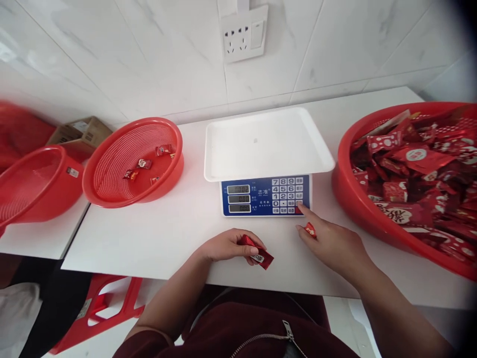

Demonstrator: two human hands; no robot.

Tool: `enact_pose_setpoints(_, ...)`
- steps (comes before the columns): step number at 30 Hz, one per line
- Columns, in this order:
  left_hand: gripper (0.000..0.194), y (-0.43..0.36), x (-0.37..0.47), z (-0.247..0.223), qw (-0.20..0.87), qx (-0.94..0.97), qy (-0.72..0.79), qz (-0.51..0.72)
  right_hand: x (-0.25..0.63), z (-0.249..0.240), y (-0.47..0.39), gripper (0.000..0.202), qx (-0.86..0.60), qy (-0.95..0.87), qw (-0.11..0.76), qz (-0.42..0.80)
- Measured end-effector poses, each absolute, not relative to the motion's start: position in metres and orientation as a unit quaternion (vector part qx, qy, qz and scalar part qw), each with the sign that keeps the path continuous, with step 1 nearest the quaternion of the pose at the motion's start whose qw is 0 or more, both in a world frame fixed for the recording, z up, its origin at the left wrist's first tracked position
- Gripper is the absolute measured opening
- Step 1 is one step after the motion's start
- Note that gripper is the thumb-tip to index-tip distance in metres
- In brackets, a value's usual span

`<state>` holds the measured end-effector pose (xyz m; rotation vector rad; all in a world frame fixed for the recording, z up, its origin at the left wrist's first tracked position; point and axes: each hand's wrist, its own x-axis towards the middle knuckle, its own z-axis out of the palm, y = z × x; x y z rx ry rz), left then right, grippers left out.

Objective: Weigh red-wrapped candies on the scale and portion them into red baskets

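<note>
My left hand (228, 245) is closed around a red snack packet (265, 259) with a white label, just above the table's front part. With its index finger, my right hand (333, 247) touches the lower right keys of a digital scale (264, 193). A small red-wrapped candy (310, 229) is tucked between the thumb and curled fingers of that hand. The scale has a blue keypad panel and three small displays. Its white weighing pan (261, 144) carries nothing. The inner sides of both hands are partly hidden.
A large red basket (345, 169) heaped with red packets stands at the right. To the left, another red basket (108, 196) holds several small wrapped candies. Farther left are a red basket (61, 189) and a cardboard box (89, 134). A wall socket (244, 37) is above the scale.
</note>
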<state>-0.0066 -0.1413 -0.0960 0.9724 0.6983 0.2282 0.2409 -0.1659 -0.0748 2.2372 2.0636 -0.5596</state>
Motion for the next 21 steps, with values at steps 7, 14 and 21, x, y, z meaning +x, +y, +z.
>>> enact_pose_setpoints(7, 0.04, -0.143, -0.007, -0.098, 0.817, 0.459, 0.322, 0.133, 0.23, -0.069, -0.185, 0.035, 0.645, 0.647, -0.15, -0.376)
enact_pose_setpoints(14, 0.038, -0.148, -0.004, -0.096, 0.816, 0.444, 0.325, 0.177, 0.207, -0.061, -0.194, 0.029, 0.55, 0.62, -0.128, -0.545)
enact_pose_setpoints(21, 0.046, -0.154, -0.008, -0.1, 0.815, 0.435, 0.302, 0.235, 0.197, -0.056, -0.182, 0.031, 0.533, 0.612, -0.187, -0.553)
